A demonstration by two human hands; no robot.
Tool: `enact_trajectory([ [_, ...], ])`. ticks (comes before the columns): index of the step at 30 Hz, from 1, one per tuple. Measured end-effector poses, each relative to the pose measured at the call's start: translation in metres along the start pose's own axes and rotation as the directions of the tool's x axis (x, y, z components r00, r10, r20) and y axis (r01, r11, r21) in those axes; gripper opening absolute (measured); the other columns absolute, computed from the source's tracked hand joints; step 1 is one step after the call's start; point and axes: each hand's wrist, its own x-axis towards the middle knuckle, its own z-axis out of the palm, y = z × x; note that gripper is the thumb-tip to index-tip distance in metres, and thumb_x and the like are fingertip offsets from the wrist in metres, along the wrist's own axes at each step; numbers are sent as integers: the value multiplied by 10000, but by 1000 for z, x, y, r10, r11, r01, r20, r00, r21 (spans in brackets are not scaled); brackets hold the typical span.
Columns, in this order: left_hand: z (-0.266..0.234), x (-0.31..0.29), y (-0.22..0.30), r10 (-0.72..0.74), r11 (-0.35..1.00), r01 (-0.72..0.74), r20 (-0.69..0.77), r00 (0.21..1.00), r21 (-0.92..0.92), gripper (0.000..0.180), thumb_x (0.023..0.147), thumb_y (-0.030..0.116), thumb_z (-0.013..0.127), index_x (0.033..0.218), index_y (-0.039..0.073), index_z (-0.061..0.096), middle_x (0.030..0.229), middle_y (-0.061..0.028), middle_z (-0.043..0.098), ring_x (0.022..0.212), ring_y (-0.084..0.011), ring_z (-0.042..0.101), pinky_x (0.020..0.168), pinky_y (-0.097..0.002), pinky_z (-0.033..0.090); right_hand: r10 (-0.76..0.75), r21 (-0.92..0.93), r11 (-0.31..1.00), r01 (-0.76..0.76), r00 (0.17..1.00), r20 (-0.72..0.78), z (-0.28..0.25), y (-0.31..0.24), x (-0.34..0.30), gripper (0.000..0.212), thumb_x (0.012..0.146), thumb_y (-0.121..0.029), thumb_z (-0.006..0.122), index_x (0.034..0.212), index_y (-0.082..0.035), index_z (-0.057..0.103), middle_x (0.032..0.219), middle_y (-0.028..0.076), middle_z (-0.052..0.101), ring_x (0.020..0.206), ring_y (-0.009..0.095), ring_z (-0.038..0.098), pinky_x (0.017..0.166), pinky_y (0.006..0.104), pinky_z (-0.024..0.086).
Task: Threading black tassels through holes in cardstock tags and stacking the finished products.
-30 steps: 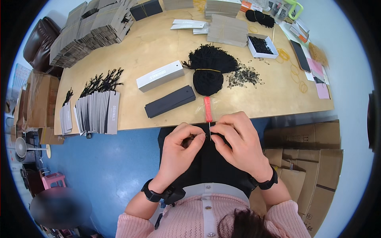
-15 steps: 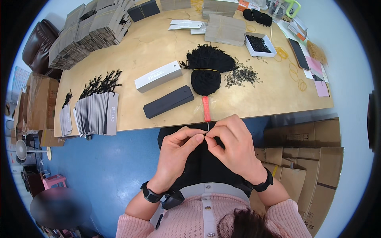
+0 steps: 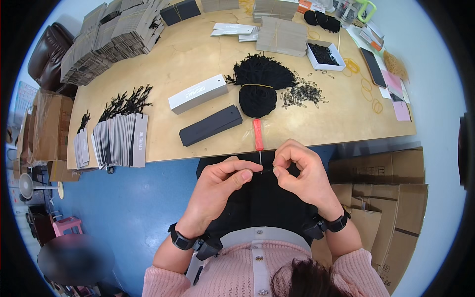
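In front of the table edge, above my lap, my left hand [image 3: 220, 180] is closed, thumb and forefinger pinching the end of a short black cord [image 3: 267, 170]. My right hand [image 3: 299, 168] pinches its other side, fingers curled; the dark trousers behind make the cord hard to see. Between the hands, the thin metal shaft of a red-handled tool [image 3: 258, 134] points toward me past the table edge and meets the cord near my left fingertips. Beyond its handle lies a black cord bundle [image 3: 257, 101] with a yellow band round it.
Black safety pins [image 3: 304, 94] lie loose right of the bundle; a white box [image 3: 338, 65] holds more small black pieces. White tags [image 3: 198, 95] and black tags [image 3: 210, 126] are stacked left of centre. Corded tags [image 3: 121, 141] line the left edge. Cardboard boxes [image 3: 396, 213] stand below right.
My right hand has drawn away to the right from my left, so a gap with the dark cord shows between the fingertips. The left hand has barely moved.
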Motion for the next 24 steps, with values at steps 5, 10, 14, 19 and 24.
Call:
enact_trajectory([
  [5,-12,-1,6,223,842,-127,-123,967,524,123,937,68,684,1032,21,747,854,-4,619,784,-82,551,679,-239,423,-83,-134,989,61,983,-161,-24,13,-9,120,785,42,663,825,-22,569,835,26,558,739,111,514,700,248,434],
  [10,-8,-7,16,343,676,-165,-108,933,718,87,899,-1,691,971,12,737,840,-18,625,725,-74,559,637,-222,423,-101,-409,912,-8,964,-245,-45,-1,-21,155,802,59,657,884,-22,554,926,44,565,720,107,534,675,256,457],
  [14,17,0,10,395,631,-226,-57,917,742,75,863,-17,708,924,24,725,817,-37,620,656,-94,565,593,-232,430,-103,-323,946,21,966,-237,-21,-9,-25,398,839,53,683,1209,-19,553,1235,126,558,723,103,610,668,253,508],
  [19,28,6,15,462,607,-302,-17,887,735,60,859,-13,711,911,18,716,807,-40,616,613,-98,548,562,-236,426,99,41,994,-102,993,56,11,-10,-21,392,899,-34,714,1262,-1,569,1082,85,654,762,103,671,660,250,533],
  [24,20,17,29,472,527,-328,51,880,784,104,848,-8,714,949,16,708,822,-65,608,681,-145,564,597,-262,448,-1,-167,986,-10,998,-69,10,-9,-16,87,910,-35,695,957,9,638,841,59,638,655,98,627,600,243,499],
])
